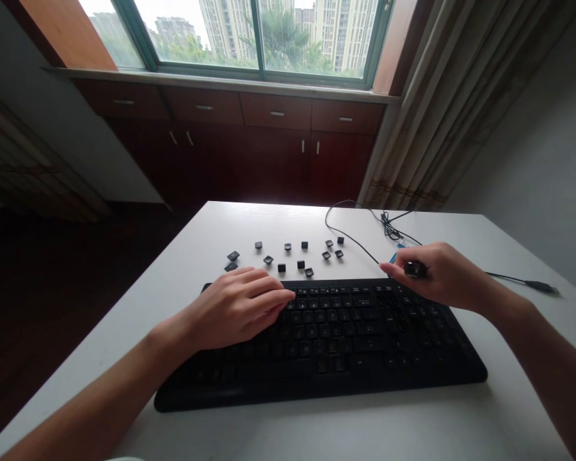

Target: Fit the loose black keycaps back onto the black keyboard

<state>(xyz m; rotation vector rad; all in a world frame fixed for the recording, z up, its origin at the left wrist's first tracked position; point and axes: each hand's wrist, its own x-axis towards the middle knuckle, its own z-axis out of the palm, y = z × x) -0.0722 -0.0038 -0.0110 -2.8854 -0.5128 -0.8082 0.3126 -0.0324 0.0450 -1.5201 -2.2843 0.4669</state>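
A black keyboard (pixel 278 368) lies on the white table, with several keys gone from their places. My left hand (pixel 242 304) rests over its upper left part, palm down, fingers stretched together and fingertips near the top rows; the keys underneath are hidden. Above the keyboard's upper right edge, my right hand (pixel 434 275) is closed around a dark-handled tool (pixel 415 269). A bit of blue shows by the thumb, but the tool's kind cannot be made out. Loose black keycaps (pixel 301 264) are scattered behind the keyboard, some upright and some turned over.
A thin black cable (pixel 348 234) loops behind the keyboard to a tied bundle (pixel 388 227). Its plug end (pixel 540 286) lies at the table's right. Beyond the white table (pixel 317 426) stand a red-brown cabinet (pixel 269 160), a window and curtains (pixel 413 115).
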